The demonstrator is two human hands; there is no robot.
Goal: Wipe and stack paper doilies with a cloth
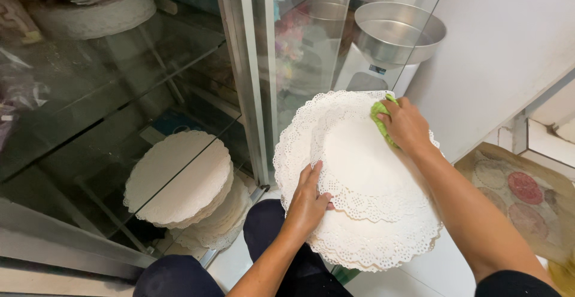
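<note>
- Gripping a stack of white lace doilies [365, 177] with the left hand [308, 198]: fingers spread flat over the front face, thumb hooked at the scalloped edge, so a proper hold on the pile, not a loose touch.
- Clenched around a small green cloth [379, 119] with the right hand [406, 124], pressing it against the upper right rim of the top doily.
- Sitting tilted and propped over the lap, that stack: smaller doily in front, bigger ones fanned out behind, right beside the metal frame of the glass display cabinet [245, 75].
- Looks like mid-wipe, dusting off the top sheet while bracing the pile from below. Just a read of the pose, though.
- Probably calls for a light, even sweep next, since lace paper tears and creases easily, plus a steady left hand so the sheets don't slide apart.
- Left forearm coming up from bottom centre, wrist bent slightly back, palm on the paper.
- Right arm reaching in long from the lower right, elbow out, wrist dropped, knuckles facing up.
- Also around: more doilies stacked behind the glass [179, 180], a metal bowl [398, 30] up on top, brown patterned board [521, 195] off to the right, white tiled floor underneath.
</note>
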